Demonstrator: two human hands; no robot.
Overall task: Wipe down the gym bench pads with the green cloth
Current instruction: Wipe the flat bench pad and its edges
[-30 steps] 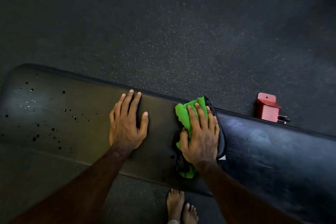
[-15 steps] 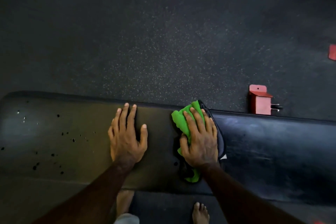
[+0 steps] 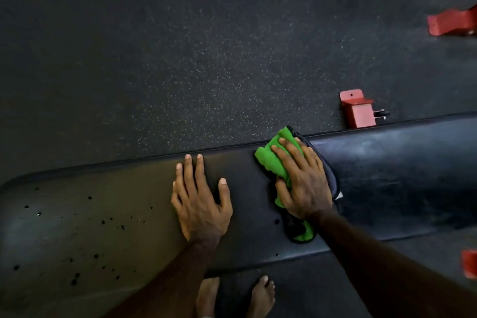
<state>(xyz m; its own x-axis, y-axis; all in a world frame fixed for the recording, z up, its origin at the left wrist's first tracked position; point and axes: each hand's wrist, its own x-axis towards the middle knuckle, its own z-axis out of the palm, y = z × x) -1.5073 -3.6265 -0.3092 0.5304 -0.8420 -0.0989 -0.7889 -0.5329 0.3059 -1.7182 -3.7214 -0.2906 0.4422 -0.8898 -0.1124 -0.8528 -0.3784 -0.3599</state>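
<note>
Across the left of the frame, the bench pad is speckled with dark droplets, none of them wiped yet. Moving in, the left hand lies flat and spread on the worktop, fingers apart, holding nothing, just bracing. It sits where it sat a second ago. Now to the right: the right hand presses the green cloth down, palm and fingers splayed over it rather than curled around it, the cloth bunched at the pad's far edge, with a dark layer showing under the green. Over the last second that hand has barely travelled along the pad; what changed most is the view, which has swung so the bench slants up toward the right. My read: the stroke is pausing or turning, and the spotted stretch on the left remains to do. Right of the cloth the pad looks glossy and streaked. Beyond lies speckled rubber floor, a red bracket just behind the pad, more red pieces at the right edge, bare feet at bottom centre.
</note>
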